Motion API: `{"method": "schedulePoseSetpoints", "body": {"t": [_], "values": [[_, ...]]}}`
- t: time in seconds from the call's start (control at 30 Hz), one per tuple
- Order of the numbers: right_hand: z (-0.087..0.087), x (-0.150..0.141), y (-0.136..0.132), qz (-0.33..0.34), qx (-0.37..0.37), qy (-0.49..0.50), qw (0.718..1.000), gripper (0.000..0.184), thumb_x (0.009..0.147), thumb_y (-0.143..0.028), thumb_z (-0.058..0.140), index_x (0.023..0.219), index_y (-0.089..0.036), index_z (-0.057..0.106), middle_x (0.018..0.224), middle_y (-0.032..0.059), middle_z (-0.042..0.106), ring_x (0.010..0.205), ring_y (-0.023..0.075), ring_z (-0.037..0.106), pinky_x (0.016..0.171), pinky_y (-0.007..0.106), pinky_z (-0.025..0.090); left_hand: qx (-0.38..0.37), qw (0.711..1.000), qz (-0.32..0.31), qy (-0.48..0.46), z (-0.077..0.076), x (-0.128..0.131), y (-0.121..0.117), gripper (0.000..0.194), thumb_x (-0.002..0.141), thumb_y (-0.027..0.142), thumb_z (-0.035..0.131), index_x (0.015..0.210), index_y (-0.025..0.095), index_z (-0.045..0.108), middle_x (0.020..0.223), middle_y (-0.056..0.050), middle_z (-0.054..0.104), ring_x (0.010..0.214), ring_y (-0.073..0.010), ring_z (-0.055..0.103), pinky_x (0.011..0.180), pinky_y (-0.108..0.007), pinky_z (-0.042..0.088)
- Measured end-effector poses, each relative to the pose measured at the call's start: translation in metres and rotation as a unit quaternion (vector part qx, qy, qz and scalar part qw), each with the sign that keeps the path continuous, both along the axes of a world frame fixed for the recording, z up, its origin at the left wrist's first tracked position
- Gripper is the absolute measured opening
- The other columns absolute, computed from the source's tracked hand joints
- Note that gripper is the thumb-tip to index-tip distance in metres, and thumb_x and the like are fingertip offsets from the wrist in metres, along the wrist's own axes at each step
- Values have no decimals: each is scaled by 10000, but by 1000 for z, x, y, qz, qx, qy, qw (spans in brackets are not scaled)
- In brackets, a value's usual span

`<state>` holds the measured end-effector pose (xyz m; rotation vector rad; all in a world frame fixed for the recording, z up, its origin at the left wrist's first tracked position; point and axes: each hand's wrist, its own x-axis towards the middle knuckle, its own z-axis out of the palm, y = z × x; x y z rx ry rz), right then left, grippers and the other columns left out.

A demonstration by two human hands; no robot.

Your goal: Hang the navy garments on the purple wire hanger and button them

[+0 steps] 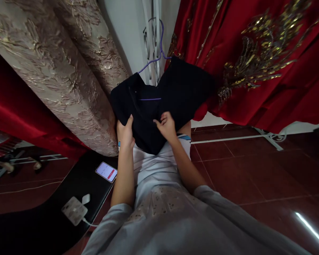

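A dark navy or black garment (186, 88) lies over my lap, with a purple clothes hanger (161, 42) inside it. The hanger's hook points up and away from me, and its lower bar shows through the garment's opening. My left hand (126, 132) grips the left front edge of the cloth, thumb on top. On the right front edge, my right hand (167, 125) is closed with thumb and fingers pinching at the cloth. The fingertips of my left hand are hidden under the fabric.
To my left is a black padded seat (42, 212) bearing a lit phone (106, 171), a patterned white device (74, 210) with a cable, and a small white case (86, 199). Textured beige cloth (69, 71) and red sequined gowns (255, 71) hang close on both sides. A white metal rack bar (228, 139) runs low above the tiled floor.
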<state>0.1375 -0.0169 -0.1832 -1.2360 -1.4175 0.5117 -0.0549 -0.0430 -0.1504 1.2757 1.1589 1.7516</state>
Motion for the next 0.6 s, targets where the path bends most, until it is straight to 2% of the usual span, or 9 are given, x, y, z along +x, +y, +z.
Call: {"method": "schedulePoseSetpoints", "body": {"t": [0.07, 0.13, 0.23, 0.27, 0.3, 0.37, 0.43, 0.5, 0.6], "values": [[-32, -18, -1, 64, -80, 9, 995, 503, 781, -827, 460, 751, -325, 484, 712, 44, 622, 692, 313, 669, 663, 525, 588, 19, 999, 34, -9, -2, -1, 0, 492, 947, 486, 673, 1338, 198, 592, 1378, -109, 634, 1388, -271, 536, 1215, -417, 416], [-47, -17, -4, 109, -117, 12, 987, 558, 798, -842, 438, 619, -314, 438, 621, 41, 612, 724, 331, 693, 696, 544, 586, 52, 994, 94, -11, -8, -3, 2, 464, 933, 420, 661, 1333, 211, 555, 1389, -112, 608, 1369, -259, 545, 1213, -417, 403], [-41, 0, -8, 135, -132, -1, 982, 629, 766, -892, 466, 538, -306, 470, 581, 36, 615, 706, 325, 687, 655, 537, 559, 112, 972, 208, 15, -25, 1, 5, 534, 858, 291, 652, 1356, 242, 466, 1447, -107, 517, 1394, -241, 493, 1222, -408, 360], [-36, 5, -10, 133, -131, 2, 982, 646, 746, -911, 484, 524, -304, 486, 556, 31, 598, 680, 310, 671, 628, 518, 544, 119, 968, 216, 35, -32, 5, 5, 521, 827, 253, 648, 1322, 239, 485, 1413, -105, 527, 1368, -240, 507, 1205, -401, 374], [-31, 7, -12, 132, -128, 13, 983, 656, 725, -922, 509, 513, -302, 502, 529, 23, 579, 648, 288, 648, 601, 492, 528, 112, 975, 181, 64, -38, 10, 4, 471, 801, 227, 643, 1257, 226, 526, 1338, -103, 568, 1307, -243, 548, 1169, -395, 410], [-23, 7, -17, 148, -122, 51, 980, 640, 687, -921, 577, 523, -303, 555, 502, 4, 559, 588, 231, 589, 561, 441, 493, 68, 989, 8, 129, -49, 23, 0, 308, 782, 209, 634, 1086, 197, 589, 1108, -87, 646, 1115, -240, 640, 1057, -378, 495], [-18, 2, -23, 182, -124, 92, 971, 583, 655, -891, 643, 570, -315, 616, 496, -18, 560, 536, 185, 527, 526, 403, 451, 31, 975, -142, 168, -55, 35, -4, 151, 815, 225, 635, 951, 185, 583, 914, -54, 650, 931, -214, 671, 936, -340, 541], [-13, -2, -30, 228, -139, 119, 956, 480, 686, -788, 701, 633, -313, 663, 513, -31, 574, 509, 159, 490, 506, 369, 411, 33, 972, -154, 176, -57, 45, -7, 109, 875, 259, 631, 873, 182, 555, 820, -30, 626, 825, -186, 657, 832, -292, 543], [9, 0, -29, 249, -148, 154, 945, 321, 796, -544, 693, 697, -239, 691, 527, -21, 562, 486, 116, 454, 493, 297, 356, 75, 979, -49, 183, -60, 56, -7, 163, 922, 289, 613, 819, 174, 560, 772, -22, 610, 761, -168, 629, 748, -255, 517]]}}
